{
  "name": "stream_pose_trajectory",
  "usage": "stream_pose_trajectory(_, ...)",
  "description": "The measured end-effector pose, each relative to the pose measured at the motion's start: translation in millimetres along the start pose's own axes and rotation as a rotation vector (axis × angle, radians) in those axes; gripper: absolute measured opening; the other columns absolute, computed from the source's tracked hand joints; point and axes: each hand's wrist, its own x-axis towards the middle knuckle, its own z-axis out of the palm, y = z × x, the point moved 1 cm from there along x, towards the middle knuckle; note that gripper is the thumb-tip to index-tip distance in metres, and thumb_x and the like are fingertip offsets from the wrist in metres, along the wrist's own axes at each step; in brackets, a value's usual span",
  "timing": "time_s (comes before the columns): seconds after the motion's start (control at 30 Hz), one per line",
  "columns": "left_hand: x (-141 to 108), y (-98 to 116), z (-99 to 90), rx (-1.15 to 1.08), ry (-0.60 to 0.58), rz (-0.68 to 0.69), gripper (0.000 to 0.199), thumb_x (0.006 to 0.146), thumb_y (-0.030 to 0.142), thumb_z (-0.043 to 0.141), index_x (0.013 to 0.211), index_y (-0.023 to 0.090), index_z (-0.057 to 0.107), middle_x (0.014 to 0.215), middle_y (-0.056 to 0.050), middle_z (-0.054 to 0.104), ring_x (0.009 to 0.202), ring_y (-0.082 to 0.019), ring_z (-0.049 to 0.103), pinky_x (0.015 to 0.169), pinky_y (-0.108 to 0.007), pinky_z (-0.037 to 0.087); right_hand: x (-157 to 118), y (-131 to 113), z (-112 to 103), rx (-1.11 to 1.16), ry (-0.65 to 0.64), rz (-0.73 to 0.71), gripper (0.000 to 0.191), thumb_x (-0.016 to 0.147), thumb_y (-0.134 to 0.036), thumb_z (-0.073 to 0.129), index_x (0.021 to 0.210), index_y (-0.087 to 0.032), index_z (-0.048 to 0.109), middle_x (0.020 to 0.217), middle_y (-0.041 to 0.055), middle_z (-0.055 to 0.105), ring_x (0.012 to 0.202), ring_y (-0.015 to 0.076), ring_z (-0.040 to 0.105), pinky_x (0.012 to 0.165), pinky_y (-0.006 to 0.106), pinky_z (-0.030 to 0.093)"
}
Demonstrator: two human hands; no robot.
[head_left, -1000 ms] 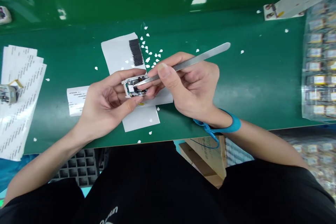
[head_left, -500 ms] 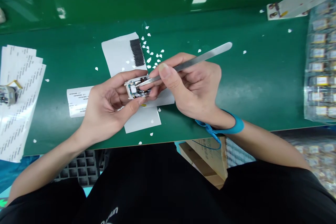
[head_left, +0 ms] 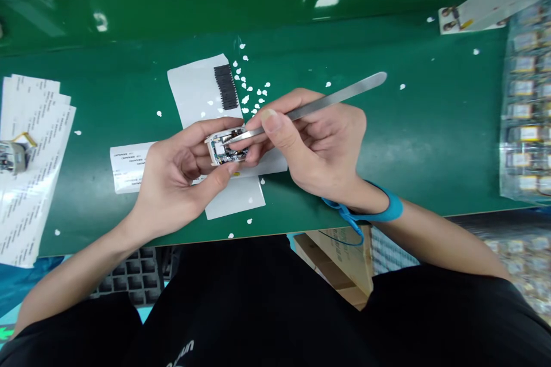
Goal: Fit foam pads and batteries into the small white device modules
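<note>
Okay, left hand (head_left: 174, 175) fingers grip open-cased device (head_left: 220, 148) by its edges; right hand (head_left: 322, 146) fingers pinch tweezers (head_left: 318, 104), tips at device interior. White dots (head_left: 245, 100) and black pieces (head_left: 226, 87) on paper (head_left: 191, 89) just beyond fingers; plastic tray (head_left: 506, 176) well right of right fingers, on bench (head_left: 413, 143).

Open gadget (head_left: 220, 149) and metal tweezers (head_left: 336, 97)
White-cased, circuitry bared, the gadget is held above the counter (head_left: 430, 149), in from the near edge; the tweezers slant, tips at the circuitry.
</note>
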Motion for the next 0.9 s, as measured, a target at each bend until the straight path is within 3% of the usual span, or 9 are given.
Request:
stream_pose_trajectory(0.1,-0.7,-4.1,1.2,-0.042,0.010,0.010,0.036,0.097,0.013,0.076,0.131,0.024,0.075,0.110,-0.002,0.084,0.099,-0.025,0.083,0.085,-0.034,0.074,-2.6,2.3,0.4,-0.039,-0.005,-0.030,0.017,0.104,-0.026,0.069,0.091,-0.020,0.077,0.086,-0.0020,0.083,0.063,0.0105,0.078,0.056,0.020,0.067)
stream_pose_trajectory(0.23,-2.1,-6.9,0.8,-0.073,0.074,0.024,0.029,0.103,0.015,0.070,0.128,0.028,0.079,0.090,0.002,0.084,0.090,-0.023,0.084,0.086,-0.038,0.075,-6.5,7.6,0.6,-0.134,-0.006,-0.160,0.013,0.103,-0.021,0.068,0.095,-0.018,0.077,0.092,-0.0020,0.082,0.069,0.0096,0.079,0.060,0.019,0.066)
stream_pose_trajectory(0.37,8.8,-2.6,-13.6,0.099,0.103,0.066,0.029,0.102,0.017,0.072,0.128,0.028,0.079,0.103,0.001,0.084,0.086,-0.021,0.083,0.075,-0.034,0.072,1.9,10.2,-7.8,-0.110,0.096,-0.232,0.012,0.105,-0.022,0.066,0.098,-0.023,0.077,0.092,-0.0016,0.080,0.076,0.0129,0.080,0.063,0.024,0.067)
stream_pose_trajectory(0.47,26.9,-6.4,-30.8,0.314,0.124,0.216,0.018,0.105,0.025,0.071,0.120,0.021,0.078,0.106,-0.001,0.083,0.089,-0.018,0.080,0.078,-0.032,0.067,15.7,14.3,-20.3,-0.182,0.183,-0.167,0.017,0.105,-0.025,0.066,0.093,-0.025,0.077,0.095,-0.0017,0.078,0.080,0.0123,0.078,0.068,0.024,0.066)
stream_pose_trajectory(0.6,42.7,-22.7,-40.8,0.618,0.042,0.294,0.019,0.110,0.035,0.059,0.116,0.023,0.073,0.111,-0.003,0.081,0.104,-0.022,0.075,0.088,-0.042,0.062,28.3,28.7,-31.8,-0.293,0.007,-0.014,0.032,0.105,-0.046,0.066,0.085,-0.023,0.076,0.096,0.0006,0.077,0.080,0.0118,0.076,0.067,0.022,0.064)
stream_pose_trajectory(0.7,40.1,-28.2,-38.0,0.746,0.015,0.323,0.021,0.111,0.027,0.051,0.121,0.026,0.069,0.123,-0.005,0.079,0.118,-0.025,0.073,0.091,-0.046,0.062,29.3,38.7,-33.6,-0.296,-0.058,0.083,0.048,0.102,-0.063,0.063,0.081,-0.022,0.074,0.100,0.0025,0.079,0.082,0.0120,0.075,0.070,0.022,0.064)
stream_pose_trajectory(0.77,33.9,-26.6,-35.7,0.797,0.030,0.412,0.023,0.110,0.020,0.050,0.122,0.028,0.068,0.124,-0.006,0.079,0.121,-0.026,0.072,0.093,-0.048,0.063,28.3,42.2,-32.5,-0.286,-0.051,0.102,0.050,0.100,-0.068,0.063,0.083,-0.022,0.074,0.098,0.0025,0.079,0.079,0.0124,0.075,0.069,0.024,0.064)
stream_pose_trajectory(0.83,26.7,-24.7,-33.7,0.846,-0.037,0.536,0.025,0.106,0.015,0.052,0.122,0.028,0.067,0.120,-0.006,0.079,0.116,-0.026,0.074,0.095,-0.050,0.062,27.4,43.8,-30.9,-0.295,-0.037,0.102,0.051,0.099,-0.069,0.062,0.084,-0.022,0.075,0.097,0.0027,0.079,0.077,0.0127,0.076,0.070,0.025,0.065)
stream_pose_trajectory(0.9,20.1,-25.2,-31.1,0.886,-0.179,0.673,0.026,0.103,0.012,0.055,0.123,0.025,0.065,0.116,-0.007,0.080,0.110,-0.027,0.076,0.097,-0.050,0.063,26.8,44.4,-29.6,-0.307,-0.040,0.100,0.051,0.100,-0.069,0.062,0.084,-0.022,0.075,0.100,0.0032,0.080,0.077,0.0129,0.076,0.071,0.026,0.065)
